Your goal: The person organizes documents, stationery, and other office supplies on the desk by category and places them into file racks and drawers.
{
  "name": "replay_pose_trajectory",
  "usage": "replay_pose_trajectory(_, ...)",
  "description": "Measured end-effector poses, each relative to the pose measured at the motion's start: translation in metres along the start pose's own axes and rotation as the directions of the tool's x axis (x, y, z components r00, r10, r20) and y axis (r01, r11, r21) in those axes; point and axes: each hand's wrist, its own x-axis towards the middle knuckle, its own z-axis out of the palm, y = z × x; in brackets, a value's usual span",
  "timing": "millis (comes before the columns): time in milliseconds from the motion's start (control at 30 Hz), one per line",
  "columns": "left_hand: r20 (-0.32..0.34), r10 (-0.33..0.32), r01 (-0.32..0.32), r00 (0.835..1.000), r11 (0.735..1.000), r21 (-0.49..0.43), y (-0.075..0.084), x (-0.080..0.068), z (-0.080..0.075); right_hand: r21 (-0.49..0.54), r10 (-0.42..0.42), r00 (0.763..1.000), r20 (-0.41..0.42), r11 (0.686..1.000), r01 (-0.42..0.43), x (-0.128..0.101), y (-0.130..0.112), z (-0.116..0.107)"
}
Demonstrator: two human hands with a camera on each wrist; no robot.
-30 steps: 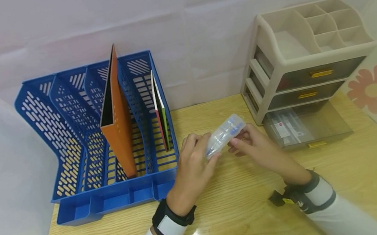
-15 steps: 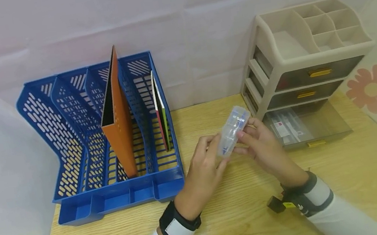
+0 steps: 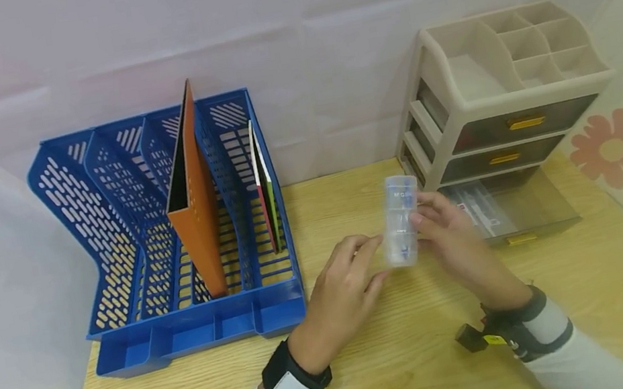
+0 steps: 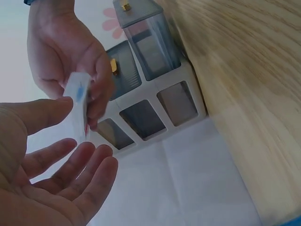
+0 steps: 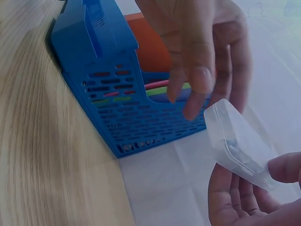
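The wooden table carried a blue file rack at the left, with an orange folder upright in one slot and a thin red-and-green book in the slot to its right, and a beige drawer unit at the right — its bottom drawer stood pulled out, the two above it pushed in. Both forearms came in from the near edge in white sleeves with dark wrist bands and met over the table between rack and drawer unit. The left hand lay palm toward the right, fingers straight and relaxed, gripping nothing; its fingertips sat just beside the lower end of the clear plastic box, and whether they touched it could not be told from the head view. In the left wrist view the left hand showed as an open palm with the box just past the thumb. The right hand held the box, pinching it between thumb and curled fingers at its right side. In the head view the box stood nearly upright above the table, just in front of the open drawer — long axis running vertical, top end tipped slightly away toward the drawer unit, blue contents visible through the wall. In the right wrist view the box lay across the fingertips of the right hand, with the left hand's fingers hanging loose above it, apart from it.
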Motion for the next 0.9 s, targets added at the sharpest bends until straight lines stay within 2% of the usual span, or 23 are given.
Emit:
replay_pose_trajectory(100,0.025,0.016,-0.016,1.000,0.999,0.034,-0.003,-0.003,-0.003,-0.111,0.024,1.000,-0.011,0.994,-0.025,-0.005,-0.002,-0.013)
replay_pose_trajectory(167,0.050,0.030,-0.034,0.998,0.997,0.065,-0.006,-0.006,-0.006,-0.212,0.045,0.999,-0.011,0.976,-0.046,-0.009,-0.003,-0.023)
replay_pose_trajectory(267,0.099,0.054,-0.067,0.994,0.990,0.125,-0.012,-0.009,-0.011,-0.348,0.040,0.999,-0.019,0.937,-0.044,-0.016,-0.002,-0.040)
replay_pose_trajectory(333,0.127,0.064,-0.084,0.990,0.983,0.164,-0.014,-0.011,-0.014,-0.434,0.043,0.998,-0.034,0.899,-0.054,-0.021,-0.002,-0.051)
replay_pose_trajectory(467,0.162,0.088,-0.122,0.983,0.969,0.212,-0.019,-0.016,-0.017,-0.538,0.020,0.998,-0.059,0.842,-0.049,-0.031,-0.002,-0.075)
replay_pose_trajectory(600,0.207,0.121,-0.170,0.971,0.956,0.240,-0.024,-0.022,-0.017,-0.683,0.002,0.999,-0.048,0.729,-0.035,-0.034,-0.004,-0.106)
replay_pose_trajectory(733,0.279,0.135,-0.214,0.951,0.937,0.276,-0.027,-0.027,-0.018,-0.815,-0.012,0.999,-0.044,0.579,-0.029,-0.032,-0.006,-0.138)
replay_pose_trajectory(833,0.332,0.140,-0.244,0.933,0.923,0.298,-0.029,-0.031,-0.017,-0.875,-0.058,0.998,-0.033,0.484,-0.001,-0.027,-0.008,-0.161)
replay_pose_trajectory(900,0.364,0.142,-0.260,0.921,0.917,0.301,-0.030,-0.035,-0.016,-0.901,-0.093,0.995,-0.020,0.433,0.023,-0.024,-0.009,-0.173)
